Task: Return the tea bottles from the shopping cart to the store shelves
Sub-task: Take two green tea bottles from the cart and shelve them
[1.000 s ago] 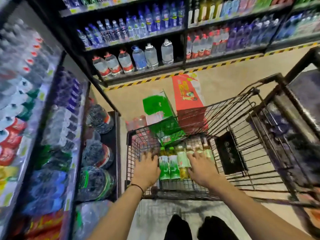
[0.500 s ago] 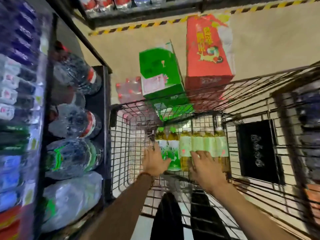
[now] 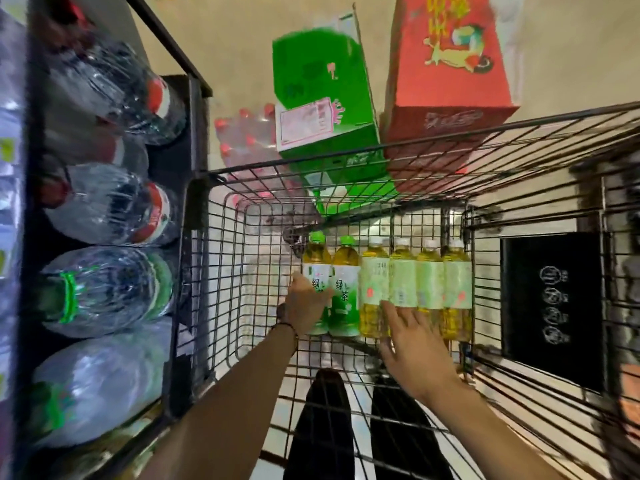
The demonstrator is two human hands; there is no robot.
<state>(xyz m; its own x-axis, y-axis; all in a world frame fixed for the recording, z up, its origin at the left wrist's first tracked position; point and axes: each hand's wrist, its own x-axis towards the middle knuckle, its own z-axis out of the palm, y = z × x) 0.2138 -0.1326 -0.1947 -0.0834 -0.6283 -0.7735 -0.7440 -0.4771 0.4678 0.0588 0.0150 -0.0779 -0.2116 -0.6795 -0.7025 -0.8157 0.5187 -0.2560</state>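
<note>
While the left hand (image 3: 306, 304) grips a green-capped bottle (image 3: 316, 256) in the cart (image 3: 346, 158), the right hand (image 3: 412, 337), fingers straight, should next clasp a white-capped bottle (image 3: 401, 271).

I saw a green box (image 3: 322, 98) and a red box (image 3: 446, 64) standing side by side on the beige floor (image 3: 242, 39), with a shrink-wrapped pack of red-capped bottles (image 3: 246, 140) just left of the green one. On my left ran a row of big clear jugs (image 3: 110, 206), the farther ones red-labelled and a green-labelled jug (image 3: 104, 289) nearer me. At the right hung a black panel (image 3: 554, 303) bearing four round white marks.
</note>
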